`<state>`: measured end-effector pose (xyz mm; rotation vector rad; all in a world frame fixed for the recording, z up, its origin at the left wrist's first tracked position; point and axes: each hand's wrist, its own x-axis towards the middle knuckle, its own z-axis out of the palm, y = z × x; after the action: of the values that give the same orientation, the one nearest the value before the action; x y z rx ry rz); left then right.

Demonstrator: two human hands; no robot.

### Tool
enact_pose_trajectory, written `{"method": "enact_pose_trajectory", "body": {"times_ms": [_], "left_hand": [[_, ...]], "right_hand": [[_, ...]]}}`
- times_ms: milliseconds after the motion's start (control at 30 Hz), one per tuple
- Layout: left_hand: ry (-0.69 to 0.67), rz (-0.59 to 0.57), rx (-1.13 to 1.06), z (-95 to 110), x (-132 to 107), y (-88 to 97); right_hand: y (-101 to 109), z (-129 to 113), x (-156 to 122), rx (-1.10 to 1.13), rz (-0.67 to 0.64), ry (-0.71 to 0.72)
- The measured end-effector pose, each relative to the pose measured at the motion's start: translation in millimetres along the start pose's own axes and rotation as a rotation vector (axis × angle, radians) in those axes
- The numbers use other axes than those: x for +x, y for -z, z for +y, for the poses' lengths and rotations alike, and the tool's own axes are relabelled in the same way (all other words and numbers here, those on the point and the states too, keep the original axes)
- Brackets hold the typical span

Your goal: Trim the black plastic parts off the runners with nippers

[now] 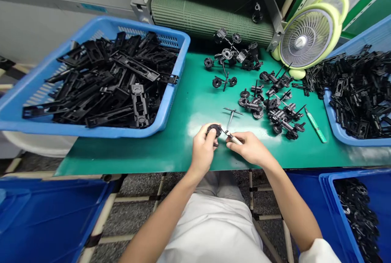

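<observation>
My left hand (pixel 203 146) is closed around a round black plastic part (pixel 214 129), its thumb pressed on the disc's face. In my right hand (pixel 249 145) is a small knife with a pale handle (pixel 236 140), gripped between thumb and fingers. Its thin blade points left at the edge of the round part; whether it touches I cannot tell. Just beyond the hands, a thin cross-shaped black sprue (pixel 232 113) stands out against the green mat (pixel 192 108). Several clusters of black moulded parts (pixel 282 116) lie farther right on the mat.
A blue basket (pixel 180 63) heaped with long black parts stands left; another blue basket (pixel 339 136) overflows at right. Near it lie a green pen-like tool (pixel 316 125) and a yellow-green fan (pixel 305 38). A conveyor belt (pixel 207 14) ends behind the mat. A blue bin (pixel 332 202) sits lower right.
</observation>
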<state>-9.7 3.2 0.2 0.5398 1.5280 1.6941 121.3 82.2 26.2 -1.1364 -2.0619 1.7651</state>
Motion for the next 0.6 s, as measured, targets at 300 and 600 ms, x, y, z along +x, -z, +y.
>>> {"method": "enact_pose_trajectory", "body": {"times_ms": [300, 600], "left_hand": [[0.326, -0.124, -0.758, 15.0, 5.7, 33.2], [0.302, -0.506, -0.391, 27.5, -39.3, -56.6]], "right_hand": [[28.5, 53.4, -22.7, 0.500, 0.170, 0.196], [32.3, 58.1, -9.3, 0.749, 0.330, 0.278]]}}
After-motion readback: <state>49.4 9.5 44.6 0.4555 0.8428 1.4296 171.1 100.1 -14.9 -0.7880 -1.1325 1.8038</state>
